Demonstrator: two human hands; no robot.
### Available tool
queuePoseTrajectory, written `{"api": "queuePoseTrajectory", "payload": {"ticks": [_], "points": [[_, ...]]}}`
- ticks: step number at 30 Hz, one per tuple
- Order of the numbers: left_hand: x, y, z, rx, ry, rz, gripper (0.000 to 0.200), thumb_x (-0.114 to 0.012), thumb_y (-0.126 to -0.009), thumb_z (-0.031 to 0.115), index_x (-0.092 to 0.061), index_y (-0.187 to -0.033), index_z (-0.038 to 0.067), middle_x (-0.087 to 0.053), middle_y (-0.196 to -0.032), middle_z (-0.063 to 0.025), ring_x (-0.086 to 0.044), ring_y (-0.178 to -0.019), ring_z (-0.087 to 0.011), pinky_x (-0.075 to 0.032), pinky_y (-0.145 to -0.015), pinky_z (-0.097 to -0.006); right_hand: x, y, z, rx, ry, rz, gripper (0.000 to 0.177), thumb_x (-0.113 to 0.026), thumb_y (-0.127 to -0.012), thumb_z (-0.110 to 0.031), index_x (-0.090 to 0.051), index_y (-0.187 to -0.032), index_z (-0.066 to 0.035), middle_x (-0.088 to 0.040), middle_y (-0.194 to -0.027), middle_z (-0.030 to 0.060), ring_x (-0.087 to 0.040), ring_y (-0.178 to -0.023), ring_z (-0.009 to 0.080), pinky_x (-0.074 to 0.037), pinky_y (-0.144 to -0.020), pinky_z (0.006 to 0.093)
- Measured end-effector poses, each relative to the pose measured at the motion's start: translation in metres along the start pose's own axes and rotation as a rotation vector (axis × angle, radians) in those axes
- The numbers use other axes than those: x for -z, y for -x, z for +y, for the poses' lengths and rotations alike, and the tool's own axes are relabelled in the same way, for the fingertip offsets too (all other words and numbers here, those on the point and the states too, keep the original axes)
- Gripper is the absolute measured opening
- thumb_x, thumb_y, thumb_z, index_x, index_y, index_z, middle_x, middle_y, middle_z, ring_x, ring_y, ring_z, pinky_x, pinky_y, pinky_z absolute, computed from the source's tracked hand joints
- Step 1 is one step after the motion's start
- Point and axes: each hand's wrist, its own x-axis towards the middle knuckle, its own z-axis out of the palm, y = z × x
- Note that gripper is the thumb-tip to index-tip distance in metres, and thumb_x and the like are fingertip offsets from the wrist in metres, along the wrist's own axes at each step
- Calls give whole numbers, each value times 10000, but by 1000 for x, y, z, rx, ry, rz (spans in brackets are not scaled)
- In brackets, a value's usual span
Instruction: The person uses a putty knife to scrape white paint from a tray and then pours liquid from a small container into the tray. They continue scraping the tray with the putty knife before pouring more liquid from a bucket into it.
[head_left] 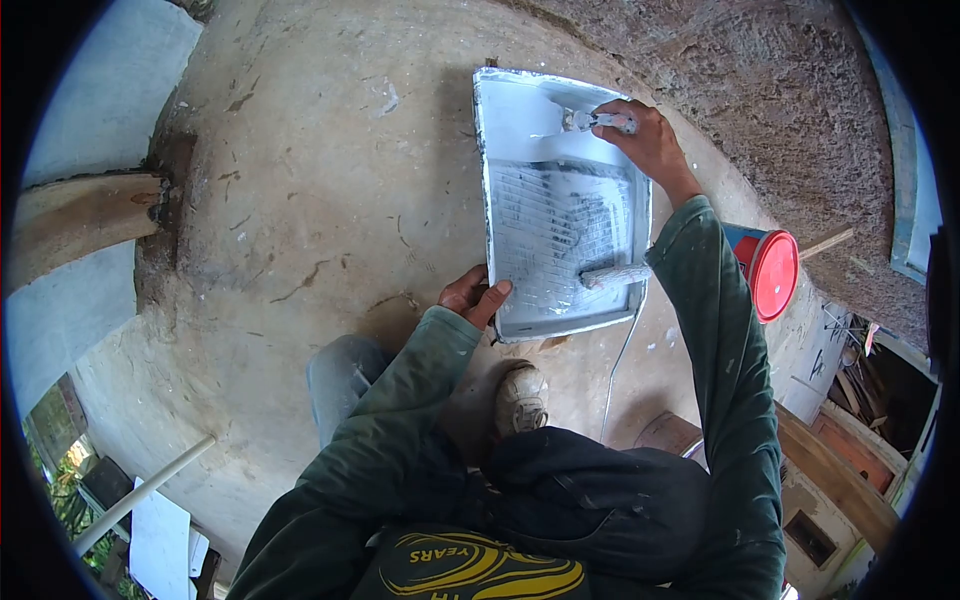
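Observation:
A paint tray (486,200) lies on the floor in front of me, with white paint pooled at its far end and streaks over its ribbed slope. My left hand (475,297) grips the tray's near left edge, thumb over the rim. Over the pooled paint, my right hand (645,140) is closed around a paint-smeared paintbrush (615,122), its head pointing left and down at the paint. A small paint roller (612,276) rests on the near right part of the tray, and its thin wire stem runs over the rim toward me.
Right of the tray, a bucket with a red lid (775,276) stands beside my right sleeve. A rough wall (770,110) bounds the far right. On the left, a wooden post (85,225) meets the floor. My shoe (522,398) is close to the tray's near edge.

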Motion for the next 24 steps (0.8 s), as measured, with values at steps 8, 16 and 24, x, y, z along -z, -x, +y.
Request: {"api": "queuePoseTrajectory", "payload": {"ticks": [8,16,24], "points": [[1,-1,-1,21,-15,-8,465,-640,-931,297,-541,-1242,-34,-636,-1118,-111,-568,-1016,-149,-447,-912,-295,-15,-8,-17,122,182,89,284,-722,-816,-294,-693,-1070,-170,-651,-1063,92,-572,-1040,295,-461,-944,412],[-1,-2,-3,31,9,5,483,-643,-929,294,-527,-1263,-36,-635,-1127,-117,-571,-1028,-154,-447,-920,-300,-25,-8,-26,115,65,83,263,-724,-819,-278,-691,-1055,-167,-644,-1039,100,-553,-1042,299,-444,-945,413],[1,-3,-5,9,-21,-4,540,-652,-916,314,-490,-1290,-39,-660,-1058,-142,-618,-947,-167,-501,-810,-286,-12,-7,-38,163,73,117,251,-718,-833,-262,-689,-1058,-155,-640,-1006,112,-586,-987,278,-401,-982,407]]}}
